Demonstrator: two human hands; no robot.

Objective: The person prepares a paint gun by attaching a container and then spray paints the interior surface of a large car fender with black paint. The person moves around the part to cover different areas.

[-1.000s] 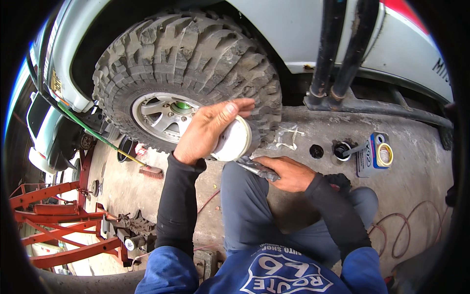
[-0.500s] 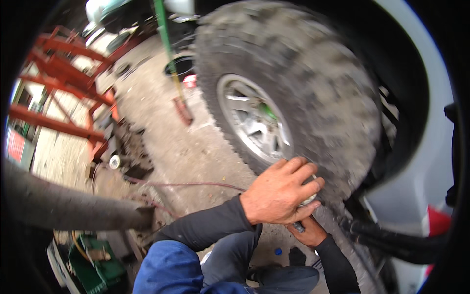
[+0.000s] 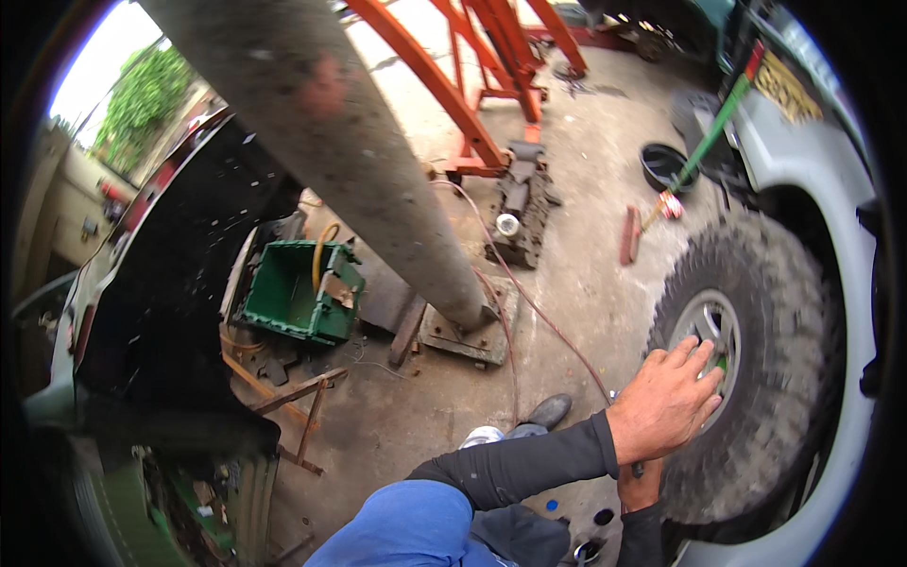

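- Left hand [image 3: 666,402] lies spread against the knobby tyre [image 3: 794,378], palm down and fingers apart, fingertips reaching onto the silver wheel rim [image 3: 709,335]. It clamps nothing that I can see; whether something sits under the palm cannot be told.
- Right hand [image 3: 641,484] sits just below the left hand, mostly hidden by it and by the dark sleeve [image 3: 515,463]. Only a patch of it shows at the tyre's lower edge. Cannot tell how its fingers are set or whether they hold anything.
- The tyre is on the right side of the view, mounted under the wheel arch of a light-coloured vehicle [image 3: 850,236], standing upright on the concrete floor [image 3: 586,283].
- A small green spot shows on the rim next to the left fingertips.
- A thick grey post [image 3: 378,180] runs from the top of the view down to a base plate [image 3: 463,335] on the floor.
- A green crate [image 3: 293,298] sits left of the base plate.
- An orange steel frame [image 3: 472,104] stands further off, with a dark metal block [image 3: 520,203] at its foot.
- A thin red hose [image 3: 539,312] trails across the floor toward the hands.
- A dark shoe [image 3: 543,413] rests on the floor near the left forearm.
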